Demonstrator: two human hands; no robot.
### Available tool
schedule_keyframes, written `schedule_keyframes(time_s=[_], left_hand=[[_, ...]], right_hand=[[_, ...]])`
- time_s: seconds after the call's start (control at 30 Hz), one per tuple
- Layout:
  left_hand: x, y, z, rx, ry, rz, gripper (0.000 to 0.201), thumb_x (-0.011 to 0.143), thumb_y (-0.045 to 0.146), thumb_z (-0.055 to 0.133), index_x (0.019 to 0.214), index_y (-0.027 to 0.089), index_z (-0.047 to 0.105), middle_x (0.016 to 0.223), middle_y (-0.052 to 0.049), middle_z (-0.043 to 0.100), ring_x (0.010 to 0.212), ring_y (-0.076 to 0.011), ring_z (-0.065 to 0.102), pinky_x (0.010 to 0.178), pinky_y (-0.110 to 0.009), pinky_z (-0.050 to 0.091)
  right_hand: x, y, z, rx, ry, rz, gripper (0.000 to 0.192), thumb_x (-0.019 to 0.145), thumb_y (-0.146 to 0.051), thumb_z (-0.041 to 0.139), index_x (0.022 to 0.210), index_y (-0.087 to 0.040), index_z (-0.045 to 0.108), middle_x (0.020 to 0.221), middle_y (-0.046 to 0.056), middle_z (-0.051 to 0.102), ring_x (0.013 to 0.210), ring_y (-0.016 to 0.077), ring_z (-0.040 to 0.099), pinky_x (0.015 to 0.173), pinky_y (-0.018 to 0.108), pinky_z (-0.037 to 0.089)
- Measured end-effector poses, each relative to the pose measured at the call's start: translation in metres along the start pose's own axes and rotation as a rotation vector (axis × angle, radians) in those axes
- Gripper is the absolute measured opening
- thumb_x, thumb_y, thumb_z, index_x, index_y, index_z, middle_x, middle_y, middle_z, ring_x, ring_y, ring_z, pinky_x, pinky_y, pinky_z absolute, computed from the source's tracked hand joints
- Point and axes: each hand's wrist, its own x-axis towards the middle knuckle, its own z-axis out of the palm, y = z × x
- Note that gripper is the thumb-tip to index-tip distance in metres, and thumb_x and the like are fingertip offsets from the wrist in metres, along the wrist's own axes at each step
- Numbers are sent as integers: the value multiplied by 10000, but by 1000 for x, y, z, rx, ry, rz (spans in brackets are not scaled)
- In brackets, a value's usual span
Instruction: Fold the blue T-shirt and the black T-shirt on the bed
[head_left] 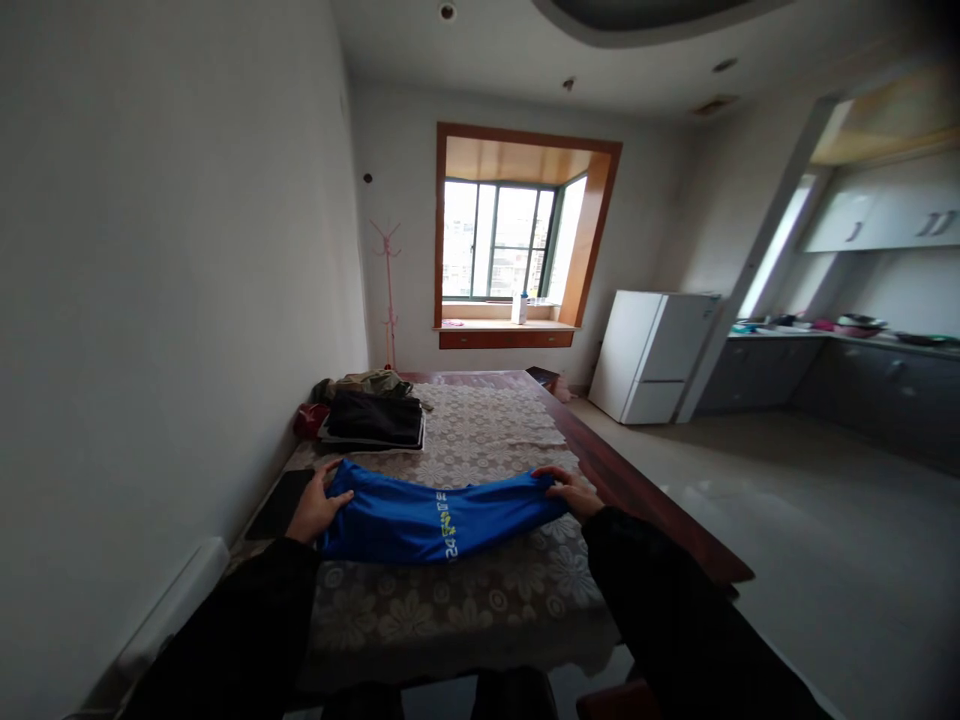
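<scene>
A blue garment (397,515) with white and yellow lettering is stretched sideways between my hands, folded into a long strip just over the lace-covered table. My left hand (319,503) grips its left end, thumb on top and fingers behind the edge. At the other end, my right hand (570,490) pinches the upper right corner. The cloth sags slightly in the middle. Whether its lower edge rests on the tablecloth (420,610) I cannot tell. Beyond the left hand lies a stack of folded dark clothes (375,418).
A flat black item (281,503) lies by the left wall. A red item (310,420) sits beside the clothes stack. The wooden table edge (675,530) runs along the right. Farther back stand a pink coat rack (388,290), a white fridge (645,355) and a window sill with a bottle (519,307).
</scene>
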Motion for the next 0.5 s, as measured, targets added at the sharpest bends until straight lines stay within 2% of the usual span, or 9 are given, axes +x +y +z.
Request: schedule_keyframes(time_s=[0.13,0.23,0.3,0.37,0.43,0.5], left_hand=[[32,32,-8,-27,43,86,712,697,288,806,1355,252,536,1219,-79,715,1147,-261,675,951,-392,580],[53,41,-15,-4,75,139,718,730,378,796,1380,281,505,1318,-94,671,1207,-273,645,933,-380,590],[61,32,-17,43,65,135,747,759,402,767,1423,276,449,1355,-113,648,1218,-277,642,921,-378,595],[62,12,-16,111,29,97,809,751,367,762,1460,235,394,1369,-144,636,1239,-289,632,922,-386,593],[61,-15,-13,204,-20,63,855,710,310,772,1458,153,389,1373,-199,624,1280,-314,601,940,-400,582],[60,-39,-8,305,-78,54,810,680,280,763,1405,95,453,1382,-233,611,1312,-326,573,987,-406,554]], right_hand=[[20,-30,-22,48,-44,-48,393,576,-286,712,962,-220,750,889,9,726,753,191,628,697,301,496],[25,-39,-33,136,-51,-109,475,612,-308,735,1079,-224,722,1011,19,727,858,211,640,735,299,489],[21,-29,-35,121,-69,-101,532,643,-321,728,1166,-232,687,1073,30,719,900,222,654,763,314,505],[17,-7,-35,11,-117,-51,581,655,-322,712,1229,-249,656,1146,42,702,947,238,668,805,343,528],[14,20,-32,-177,-123,-46,605,669,-315,684,1271,-265,633,1257,57,661,1060,266,655,876,376,535],[18,42,-23,-430,-100,-120,573,722,-299,632,1294,-261,621,1345,76,614,1181,281,607,962,400,510]])
